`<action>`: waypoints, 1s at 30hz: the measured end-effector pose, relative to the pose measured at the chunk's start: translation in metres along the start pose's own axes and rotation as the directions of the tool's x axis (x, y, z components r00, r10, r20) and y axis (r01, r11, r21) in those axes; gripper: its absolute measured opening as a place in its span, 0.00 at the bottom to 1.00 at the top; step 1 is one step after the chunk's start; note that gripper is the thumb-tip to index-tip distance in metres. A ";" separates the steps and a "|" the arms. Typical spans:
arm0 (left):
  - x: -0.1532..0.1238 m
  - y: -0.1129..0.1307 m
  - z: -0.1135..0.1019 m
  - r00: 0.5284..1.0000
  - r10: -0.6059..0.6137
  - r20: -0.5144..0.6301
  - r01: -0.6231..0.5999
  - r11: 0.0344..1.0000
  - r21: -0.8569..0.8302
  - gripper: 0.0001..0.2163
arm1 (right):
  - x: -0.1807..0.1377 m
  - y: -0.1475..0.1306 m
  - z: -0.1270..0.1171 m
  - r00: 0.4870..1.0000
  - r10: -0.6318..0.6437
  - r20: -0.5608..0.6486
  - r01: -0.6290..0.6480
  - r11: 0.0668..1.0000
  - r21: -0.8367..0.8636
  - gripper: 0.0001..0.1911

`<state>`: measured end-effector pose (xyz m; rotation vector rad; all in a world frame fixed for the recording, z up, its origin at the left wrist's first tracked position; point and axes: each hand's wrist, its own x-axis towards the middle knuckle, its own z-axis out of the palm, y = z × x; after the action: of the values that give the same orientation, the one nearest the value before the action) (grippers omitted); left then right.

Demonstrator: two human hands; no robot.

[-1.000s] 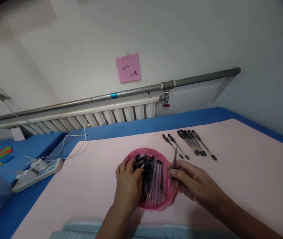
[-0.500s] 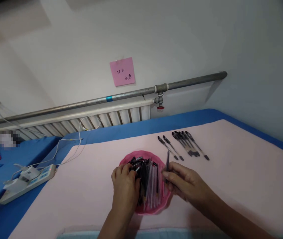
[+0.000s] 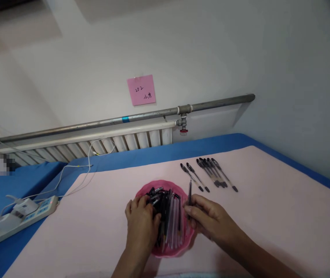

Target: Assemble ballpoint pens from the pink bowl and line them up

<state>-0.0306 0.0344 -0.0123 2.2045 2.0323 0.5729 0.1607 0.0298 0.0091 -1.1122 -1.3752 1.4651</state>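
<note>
A round pink basket [image 3: 173, 255] with a wavy rim holds black pen caps [image 3: 155, 197], clear pen barrels [image 3: 174, 226] and dark refills. My left hand [image 3: 142, 222] reaches over its left side, fingers curled down among the caps; the fingertips are hidden, so what they grip cannot be made out. Over the basket's right rim, my right hand [image 3: 207, 216] pinches an uncapped pen [image 3: 190, 193] between thumb and fingers, its thin tip pointing up. Beyond lie two capped pens [image 3: 194, 175], and further right a row of several more capped pens [image 3: 211, 170].
Pale pink paper [image 3: 89, 216] covers the blue table [image 3: 165, 150]. On the left are a power strip [image 3: 41, 212] with white plugs and a trailing white cable [image 3: 89, 156]. A radiator [image 3: 142, 139] and metal pipe [image 3: 153, 113] run along the wall behind.
The camera view has shifted slightly, so everything sits a little lower and further left. Both hands stay at the basket, and the pen is still in my right hand.
</note>
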 end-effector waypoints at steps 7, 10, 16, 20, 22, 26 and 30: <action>-0.009 0.005 0.002 0.957 0.101 -0.271 -0.167 0.958 -0.232 0.07 | 0.001 -0.003 0.001 0.992 0.049 -0.114 -0.036 0.993 0.112 0.07; -0.020 0.019 -0.002 0.951 0.215 -0.221 -0.299 0.822 -0.484 0.07 | 0.001 -0.006 0.002 0.986 0.065 -0.153 -0.012 0.947 0.321 0.07; -0.027 0.029 -0.004 0.979 0.191 -0.073 -0.189 0.711 -0.678 0.07 | -0.003 -0.012 0.004 0.983 0.068 -0.170 0.008 0.912 0.410 0.08; -0.027 0.025 -0.001 0.977 0.211 -0.031 -0.174 0.708 -0.685 0.07 | -0.003 -0.012 0.004 0.986 0.057 -0.159 0.009 0.922 0.387 0.07; -0.028 0.025 0.001 0.976 0.215 -0.027 -0.174 0.704 -0.689 0.07 | -0.002 -0.012 0.004 0.988 0.050 -0.146 0.012 0.920 0.392 0.07; -0.029 0.025 0.002 0.983 0.179 -0.041 -0.154 0.681 -0.716 0.07 | -0.003 -0.013 0.004 0.990 0.046 -0.131 0.001 0.940 0.342 0.06; -0.029 0.027 -0.003 0.985 0.164 0.045 -0.081 0.681 -0.728 0.09 | -0.005 -0.014 0.004 0.989 0.038 -0.140 0.004 0.957 0.289 0.05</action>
<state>-0.0078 0.0026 -0.0070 1.8081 1.2555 1.0326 0.1579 0.0246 0.0236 -1.0203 -1.0158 1.5104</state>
